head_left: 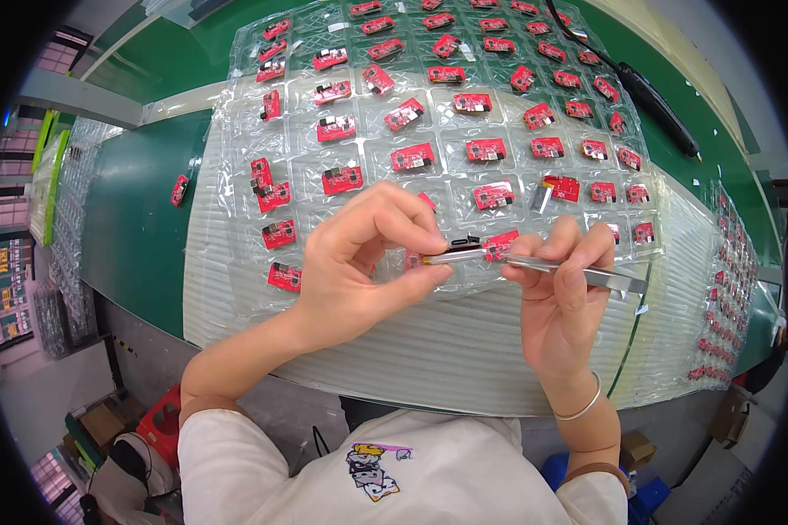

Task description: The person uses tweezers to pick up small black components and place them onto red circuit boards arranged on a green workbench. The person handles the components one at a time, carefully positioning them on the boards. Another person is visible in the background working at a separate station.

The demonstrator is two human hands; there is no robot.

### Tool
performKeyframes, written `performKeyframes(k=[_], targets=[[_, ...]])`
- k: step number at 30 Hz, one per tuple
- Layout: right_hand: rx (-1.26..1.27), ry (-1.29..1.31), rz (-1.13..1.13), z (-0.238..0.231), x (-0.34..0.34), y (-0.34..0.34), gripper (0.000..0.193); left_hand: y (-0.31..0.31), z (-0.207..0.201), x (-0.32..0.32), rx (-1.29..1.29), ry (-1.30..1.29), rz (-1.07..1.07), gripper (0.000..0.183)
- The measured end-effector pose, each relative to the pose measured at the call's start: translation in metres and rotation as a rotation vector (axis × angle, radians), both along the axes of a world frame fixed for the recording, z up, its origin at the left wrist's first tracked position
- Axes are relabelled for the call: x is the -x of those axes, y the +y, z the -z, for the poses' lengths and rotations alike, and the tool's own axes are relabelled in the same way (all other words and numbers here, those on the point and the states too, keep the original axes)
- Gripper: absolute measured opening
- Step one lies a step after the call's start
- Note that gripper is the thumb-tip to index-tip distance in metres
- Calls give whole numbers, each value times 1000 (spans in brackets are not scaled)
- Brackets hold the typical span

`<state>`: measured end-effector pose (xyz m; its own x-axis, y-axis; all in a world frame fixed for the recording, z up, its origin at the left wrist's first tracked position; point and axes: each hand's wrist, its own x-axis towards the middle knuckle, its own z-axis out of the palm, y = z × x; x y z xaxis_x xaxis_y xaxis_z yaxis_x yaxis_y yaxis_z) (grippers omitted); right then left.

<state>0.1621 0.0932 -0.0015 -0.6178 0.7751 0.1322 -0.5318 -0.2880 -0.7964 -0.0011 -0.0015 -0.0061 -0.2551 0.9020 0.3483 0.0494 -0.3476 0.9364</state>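
- The grey floor (311,407) shows below the table, in the lower left; a red plastic stool (159,422) stands there, near a cardboard box (103,424).
- The green table (140,210) fills most of the frame, from the left side to the right side.
- On it, a pale ribbed sheet (368,367) covers the middle and lower part.
- A clear plastic tray (306,149) with many compartments lies over the sheet and the green surface, in the upper middle; red circuit boards (411,157) lie in it.
- A second clear tray (718,197), also with red boards, is at the right edge.
- The left hand (350,262), at centre, is pinching a small silver-and-black part (464,249) between thumb and forefinger, above the tray.
- The right hand (569,297), right of centre, is closed around metal tweezers (622,280) pointing to this part; I cannot tell if they touch it.
- A black corded tool (661,109) lies in the upper right.
- One single red board (179,190) lies on the bare green, left.
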Motion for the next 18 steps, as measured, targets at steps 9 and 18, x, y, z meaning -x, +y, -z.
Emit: performKeyframes(k=[9,18], targets=[[-42,-44,30,-1,1,-1,16,2,2,-1,-123,391,-159,25],[-273,-23,-38,3,-1,-1,23,1,3,-1,-394,602,-273,19]])
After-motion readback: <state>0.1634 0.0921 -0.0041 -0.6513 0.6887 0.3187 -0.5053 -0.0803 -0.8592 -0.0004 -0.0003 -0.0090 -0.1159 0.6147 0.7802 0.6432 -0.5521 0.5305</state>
